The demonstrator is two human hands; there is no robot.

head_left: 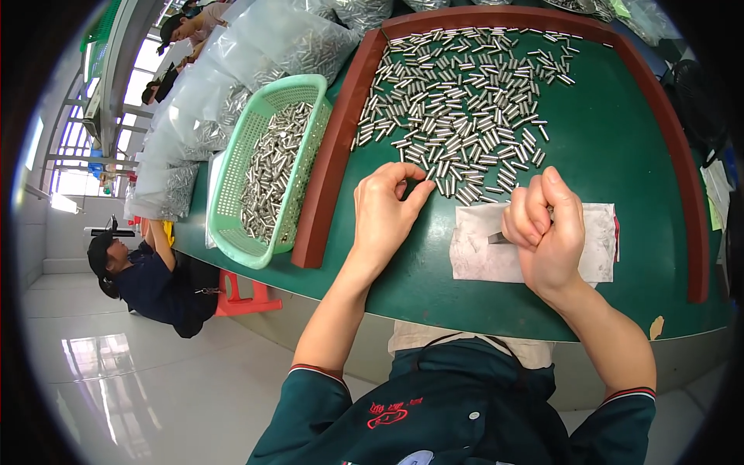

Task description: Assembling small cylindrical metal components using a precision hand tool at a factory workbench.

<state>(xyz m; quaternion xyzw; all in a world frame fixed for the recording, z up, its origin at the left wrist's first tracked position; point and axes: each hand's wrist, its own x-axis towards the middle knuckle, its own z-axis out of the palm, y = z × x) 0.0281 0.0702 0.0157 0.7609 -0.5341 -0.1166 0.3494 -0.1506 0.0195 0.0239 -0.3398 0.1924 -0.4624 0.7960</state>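
Observation:
Many short, shiny metal pins (pixel 457 116) lie loose across the green tabletop (pixel 612 116). At the near edge of this spread, my left hand (pixel 391 205) pinches thumb and forefinger together at a metal pin (pixel 431 173). My right hand (pixel 546 232) is closed in a fist above a smudged white cloth (pixel 484 263). A flat, dark grey metal tip (pixel 497 239) sticks out below that fist; the rest of the tool is hidden by my fingers.
A dark red raised border (pixel 329 170) frames the work area. Left of it, a green perforated basket (pixel 252 252) holds many pins. Clear bags (pixel 287 46) of pins line the far left. A person (pixel 159 271) sits near a red stool (pixel 244 298).

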